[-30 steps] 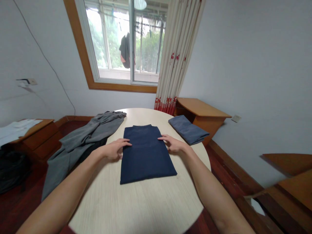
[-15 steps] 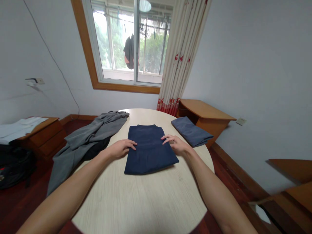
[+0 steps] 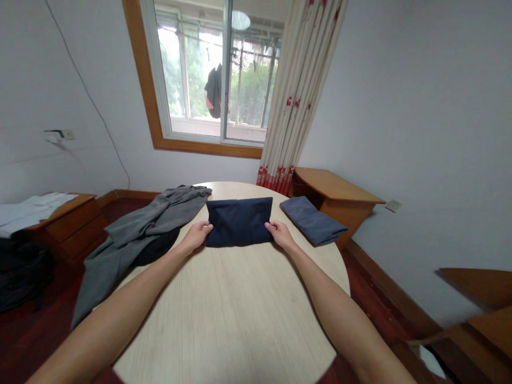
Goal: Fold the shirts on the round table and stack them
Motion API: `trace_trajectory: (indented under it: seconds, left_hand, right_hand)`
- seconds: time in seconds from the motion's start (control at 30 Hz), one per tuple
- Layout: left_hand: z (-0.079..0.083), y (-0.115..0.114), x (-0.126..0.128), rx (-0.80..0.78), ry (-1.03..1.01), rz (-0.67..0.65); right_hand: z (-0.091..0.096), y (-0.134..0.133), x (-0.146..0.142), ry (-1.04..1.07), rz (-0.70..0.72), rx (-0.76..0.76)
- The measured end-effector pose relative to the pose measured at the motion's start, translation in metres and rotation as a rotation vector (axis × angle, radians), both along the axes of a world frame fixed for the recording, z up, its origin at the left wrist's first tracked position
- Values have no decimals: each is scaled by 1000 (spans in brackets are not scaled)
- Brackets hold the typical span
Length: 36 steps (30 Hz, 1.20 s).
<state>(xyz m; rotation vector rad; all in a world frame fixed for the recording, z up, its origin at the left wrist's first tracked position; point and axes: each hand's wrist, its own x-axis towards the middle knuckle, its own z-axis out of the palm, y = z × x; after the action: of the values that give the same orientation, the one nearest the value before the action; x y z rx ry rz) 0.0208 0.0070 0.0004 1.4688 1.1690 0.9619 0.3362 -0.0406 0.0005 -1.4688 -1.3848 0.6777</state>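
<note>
A dark navy folded garment [image 3: 239, 221] lies on the far half of the round pale wooden table [image 3: 232, 314]. My left hand [image 3: 197, 234] pinches its near left corner, fingers closed on the cloth. On the other side, my right hand [image 3: 279, 234] grips the near right corner the same way. The garment now forms a short, wide rectangle, folded over on itself. Both forearms reach straight across the table.
A crumpled grey garment [image 3: 144, 226] drapes over the table's left edge onto something dark. A folded blue-grey cloth [image 3: 312, 219] sits at the right rim. Wooden cabinets [image 3: 336, 192] stand right and left; a window and curtain lie behind.
Both hands slid from the garment's sides to its near corners and folded the near half away over the far half, so the long rectangle became a short one.
</note>
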Motion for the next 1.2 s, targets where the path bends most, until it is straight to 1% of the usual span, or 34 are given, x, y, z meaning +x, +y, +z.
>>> trace_trajectory:
  seconds: [0.07,0.13,0.27,0.37,0.5,0.57,0.63,0.73,0.83,0.9,1.0,1.07,1.2]
  left_hand:
    - [1,0,-1,-46,-78,32]
    - [3,-2,-4,-9,-84,4]
    - [3,-5,-9,196,109,-13]
    - [2,-3,-9,268,182,-6]
    - [4,-1,-8,216,136,9]
    - [6,-2,-8,167,117,0]
    - [8,-4,-9,94,112,-42]
    - [11,-7,-13,-32,116,-153]
    - [14,-9,-20,-98,225,-256]
    - [17,-10,-23,-86,320,-264]
    - [18,-10,-25,7,475,-222]
    - [17,-9,-24,65,552,-217]
    - [14,-8,-22,79,533,-225]
  right_hand:
    - [-4,3,0,107,-20,5]
    - [-5,1,2,177,0,-19]
    - [-3,-9,9,135,68,-30]
    - [-2,-9,13,121,69,5]
    - [-3,-3,15,143,18,49]
    - [-3,-2,17,103,2,24]
    - [-3,-4,20,33,7,-29]
    - [-1,-11,26,-31,83,-103]
    - [2,-17,31,-45,182,-129]
    - [3,-20,32,-98,177,-124]
    - [4,-20,30,-236,120,-126]
    - [5,-20,29,-298,103,-148]
    - [8,-22,29,-339,121,-238]
